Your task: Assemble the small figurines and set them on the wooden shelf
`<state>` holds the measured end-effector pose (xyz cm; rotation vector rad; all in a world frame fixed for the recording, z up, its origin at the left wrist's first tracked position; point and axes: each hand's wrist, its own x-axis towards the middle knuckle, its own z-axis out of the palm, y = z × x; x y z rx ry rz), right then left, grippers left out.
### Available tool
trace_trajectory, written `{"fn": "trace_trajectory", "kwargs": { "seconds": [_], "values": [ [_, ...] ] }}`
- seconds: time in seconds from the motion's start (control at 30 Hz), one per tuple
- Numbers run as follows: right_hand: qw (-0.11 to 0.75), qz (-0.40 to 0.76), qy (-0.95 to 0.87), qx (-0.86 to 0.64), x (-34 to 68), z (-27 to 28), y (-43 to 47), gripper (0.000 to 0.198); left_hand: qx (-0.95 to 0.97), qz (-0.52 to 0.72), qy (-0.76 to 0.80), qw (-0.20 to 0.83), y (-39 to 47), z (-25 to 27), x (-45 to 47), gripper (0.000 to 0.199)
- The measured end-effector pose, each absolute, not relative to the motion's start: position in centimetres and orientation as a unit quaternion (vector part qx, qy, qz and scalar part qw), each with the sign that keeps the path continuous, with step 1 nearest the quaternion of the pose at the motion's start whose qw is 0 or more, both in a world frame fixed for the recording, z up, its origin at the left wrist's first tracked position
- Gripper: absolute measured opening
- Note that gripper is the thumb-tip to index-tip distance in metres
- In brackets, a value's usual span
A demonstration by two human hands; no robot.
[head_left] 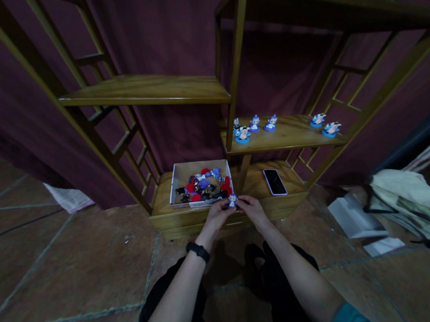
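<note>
Head view: the left hand and right hand meet at one figurine, fingers drawn in narrow on it from either side. It is held just in front of the near right corner of the box. The step in hand is judged to be handling this single piece between the fingertips. Any move from here would call for a light grip and room to pass the box's rim.

Condition of the figurine: purple and white, rounded at the top, roughly upright. Its lower part is covered by fingers; finer detail is too small to inspect.

The box stands on the low surface and contains a loose heap of pieces, chiefly red, black and purple, some lying on their sides. To its right, beyond a post, a phone lies flat, screen dark. Above, the shelf bears six standing figures: four towards the left, two towards the right. Two of them are purple and white, resembling the held piece.
</note>
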<state>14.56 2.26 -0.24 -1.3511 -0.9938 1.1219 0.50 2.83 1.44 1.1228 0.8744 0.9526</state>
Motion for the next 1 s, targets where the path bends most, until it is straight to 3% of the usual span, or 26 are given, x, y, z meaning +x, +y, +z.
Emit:
{"fn": "trace_trajectory", "kwargs": {
  "seconds": [0.37, 1.0],
  "values": [
    [0.518, 0.471, -0.429, -0.570, 14.5, 0.2, 2.2, 0.029, 0.413, 0.417, 0.356, 0.727, 2.4, 1.7, 0.6, 0.032],
    [0.513, 0.487, -0.440, -0.553, 14.2, 0.6, 2.1, 0.026, 0.347, 0.428, 0.374, 0.746, 2.9, 0.8, 0.3, 0.023]
  ]
}}
